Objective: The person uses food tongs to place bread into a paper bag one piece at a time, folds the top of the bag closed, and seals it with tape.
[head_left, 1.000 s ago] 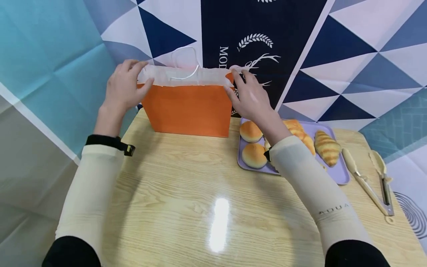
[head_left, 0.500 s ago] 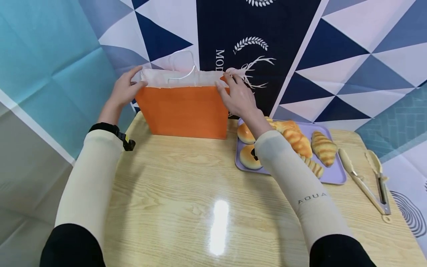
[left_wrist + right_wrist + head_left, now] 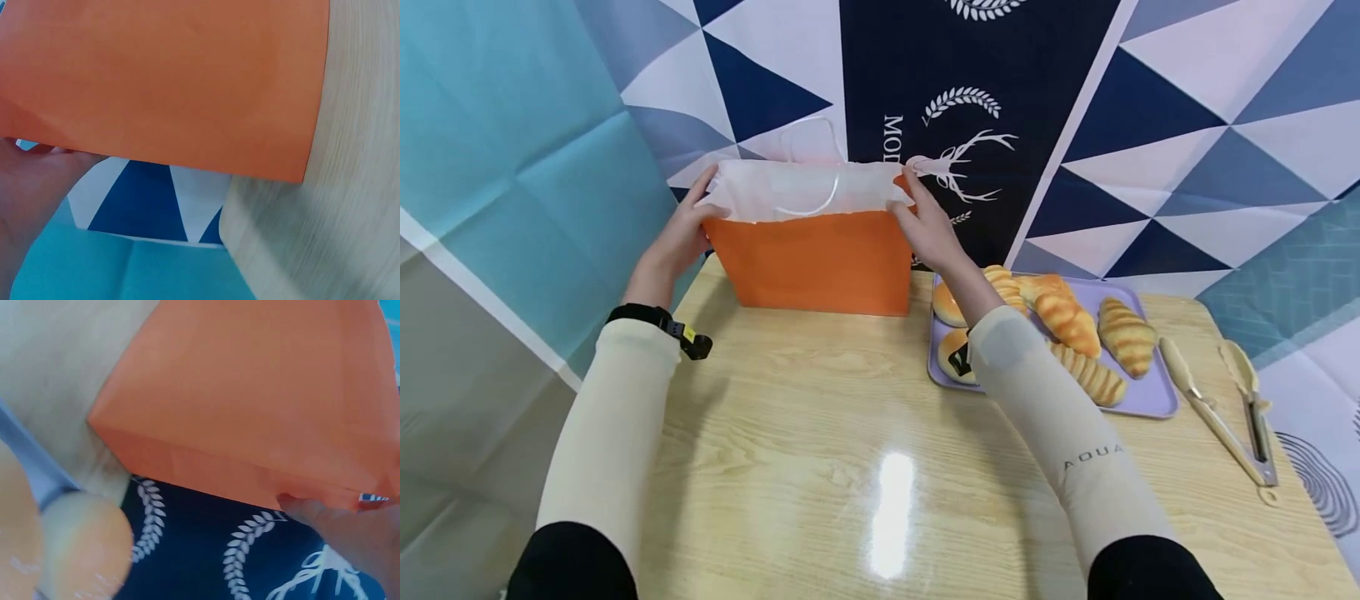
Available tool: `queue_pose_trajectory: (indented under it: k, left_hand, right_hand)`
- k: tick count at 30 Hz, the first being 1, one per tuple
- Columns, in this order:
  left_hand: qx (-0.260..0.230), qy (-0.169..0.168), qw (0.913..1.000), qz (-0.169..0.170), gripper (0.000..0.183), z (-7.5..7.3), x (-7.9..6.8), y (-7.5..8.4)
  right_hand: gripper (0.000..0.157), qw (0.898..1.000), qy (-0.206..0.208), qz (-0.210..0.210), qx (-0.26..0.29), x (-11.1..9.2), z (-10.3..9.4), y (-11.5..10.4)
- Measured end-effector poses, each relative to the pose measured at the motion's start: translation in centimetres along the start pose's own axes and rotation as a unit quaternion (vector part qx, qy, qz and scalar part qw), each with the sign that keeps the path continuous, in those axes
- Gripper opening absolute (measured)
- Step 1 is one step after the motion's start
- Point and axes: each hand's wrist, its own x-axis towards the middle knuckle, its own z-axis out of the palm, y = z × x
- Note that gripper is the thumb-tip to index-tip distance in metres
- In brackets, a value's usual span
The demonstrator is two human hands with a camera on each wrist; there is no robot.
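Observation:
An orange paper bag (image 3: 820,262) with a white lining and white cord handles stands upright at the back of the wooden table. Its mouth gapes, and the lining (image 3: 752,187) shows inside. My left hand (image 3: 681,233) grips the bag's left side at the top, thumb by the front rim and fingers reaching toward the back. On the opposite side, my right hand (image 3: 928,229) holds the top right corner the same way. The right wrist view shows right fingers (image 3: 303,509) against the bag's narrow side panel. In the left wrist view, the orange panel hides most left fingers.
Right of the bag, a lilac tray (image 3: 1157,400) carries round buns (image 3: 950,307), croissants (image 3: 1127,333) and other bread. Beige-tipped tongs (image 3: 1217,408) lie at the table's right side. A patterned cloth wall (image 3: 767,75) rises right behind the bag.
The bag's mouth has spread wider, its front rim coming lower and toward me. Both hands have shifted their hold down along the bag's sides, and the view has shifted slightly.

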Motion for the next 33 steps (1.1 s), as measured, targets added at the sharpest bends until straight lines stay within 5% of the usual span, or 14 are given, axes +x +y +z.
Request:
queue_pose_trajectory:
  k: [8, 21, 27, 33]
  left_hand:
    - [0.016, -0.033, 0.9993, 0.011, 0.086, 1.0, -2.5, -0.2]
    - [0.092, -0.055, 0.9940, 0.022, 0.091, 2.2, -8.7, -0.4]
    - [0.103, -0.039, 0.9939, 0.007, 0.096, 2.9, -11.7, -0.5]
    - [0.093, -0.044, 0.9938, 0.041, 0.093, 3.6, -14.0, -0.9]
  right_hand:
    - [0.072, 0.991, -0.023, -0.015, 0.134, -1.3, 0.2, 1.0]
    - [0.076, 0.986, -0.053, 0.002, 0.158, -5.9, -0.1, 0.3]
    - [0.075, 0.990, -0.045, -0.057, 0.124, -8.7, -0.1, 0.2]
    - [0.075, 0.991, -0.041, -0.077, 0.098, -11.1, -0.4, 0.0]
